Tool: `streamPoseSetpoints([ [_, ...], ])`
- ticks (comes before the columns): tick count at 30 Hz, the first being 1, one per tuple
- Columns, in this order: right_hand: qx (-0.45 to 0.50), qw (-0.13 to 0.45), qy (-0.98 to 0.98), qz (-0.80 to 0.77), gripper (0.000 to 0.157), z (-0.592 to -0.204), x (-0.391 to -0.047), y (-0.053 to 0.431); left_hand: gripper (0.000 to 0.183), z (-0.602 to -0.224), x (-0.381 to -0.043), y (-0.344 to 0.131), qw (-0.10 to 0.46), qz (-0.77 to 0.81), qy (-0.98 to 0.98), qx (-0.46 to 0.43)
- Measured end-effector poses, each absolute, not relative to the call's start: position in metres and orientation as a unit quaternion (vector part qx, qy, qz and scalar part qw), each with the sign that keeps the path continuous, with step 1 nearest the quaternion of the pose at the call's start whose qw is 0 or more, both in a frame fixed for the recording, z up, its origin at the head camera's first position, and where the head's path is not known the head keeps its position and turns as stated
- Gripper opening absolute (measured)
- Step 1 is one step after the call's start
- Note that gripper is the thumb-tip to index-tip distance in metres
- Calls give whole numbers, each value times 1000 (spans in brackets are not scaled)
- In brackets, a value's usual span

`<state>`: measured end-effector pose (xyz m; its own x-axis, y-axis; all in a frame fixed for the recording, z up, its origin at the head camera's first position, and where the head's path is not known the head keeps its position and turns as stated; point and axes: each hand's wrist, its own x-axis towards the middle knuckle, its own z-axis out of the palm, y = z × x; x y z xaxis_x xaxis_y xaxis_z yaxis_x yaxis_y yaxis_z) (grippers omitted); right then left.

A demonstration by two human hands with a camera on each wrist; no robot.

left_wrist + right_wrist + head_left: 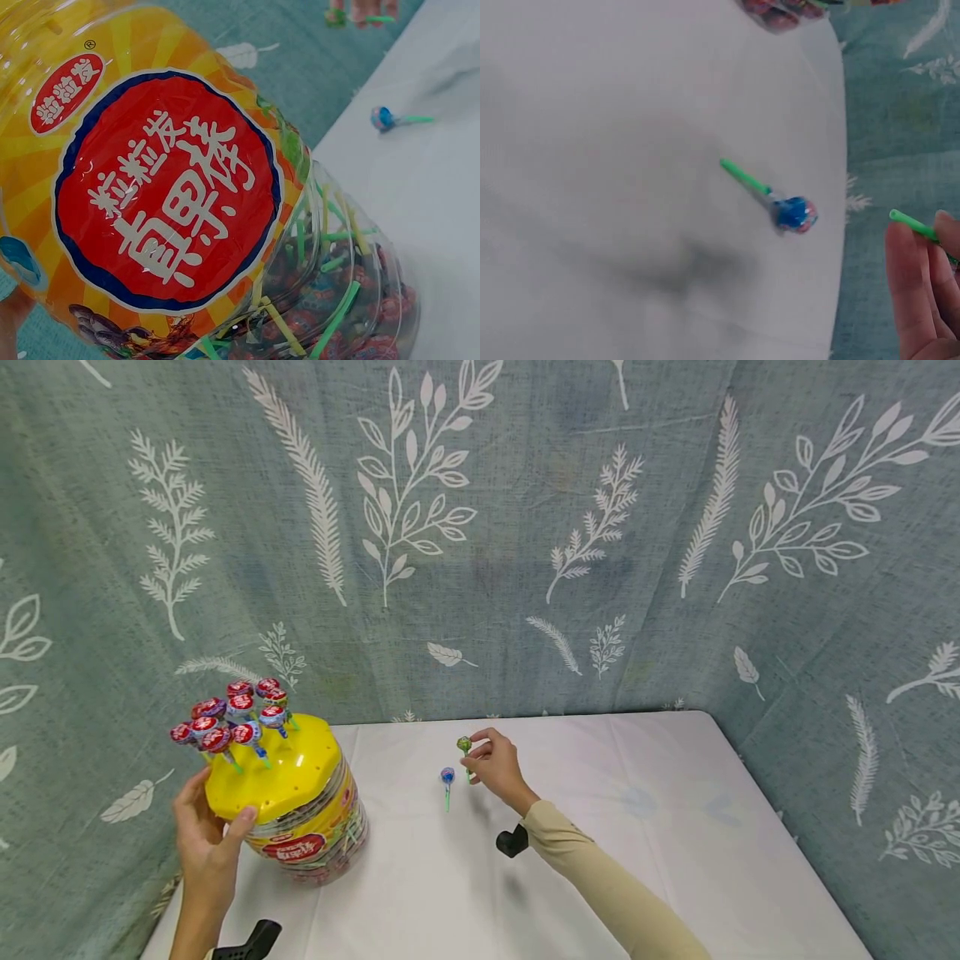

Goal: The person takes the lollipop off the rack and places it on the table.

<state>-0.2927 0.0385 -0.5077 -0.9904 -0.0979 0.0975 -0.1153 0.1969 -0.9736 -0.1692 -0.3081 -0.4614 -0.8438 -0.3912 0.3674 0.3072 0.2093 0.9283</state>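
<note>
At the left stands a clear plastic candy jar [352, 300] with a yellow lid [300, 768], tilted a little. Several wrapped lollipops [240, 703] stick up out of holes in that lid. My left hand [206, 839] grips the jar near its lid, thumb in front; the other fingers are partly hidden behind it. Over the middle of the table my right hand [497, 768] pinches a green-wrapped lollipop [464, 744] by its green stick, head up. Close to that hand, a blue-wrapped lollipop [447, 774] lies on the table, its green stick pointing toward me.
A white cloth covers the table [637, 860]. Behind and at the sides hangs a grey-green curtain [510, 568] with white leaf prints, meeting the table's back edge. More lollipops with green and yellow sticks [337, 319] fill the jar's lower part.
</note>
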Motion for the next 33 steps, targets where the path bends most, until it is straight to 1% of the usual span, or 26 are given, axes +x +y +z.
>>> streamPoseSetpoints([
  [10, 32, 29, -800, 598, 31, -537, -294, 42, 74, -462, -169, -308, 280, -636, -719, 22],
  [17, -11, 18, -828, 560, 31, -556, -294, 41, 74, -463, -169, -308, 281, -641, -714, 16],
  [25, -17, 22, -852, 522, 30, -577, -295, 42, 74, -464, -169, -310, 280, -640, -716, 16],
  [33, -12, 37, -876, 480, 31, -577, -294, 38, 74, -464, -170, -311, 272, -615, -739, 24],
])
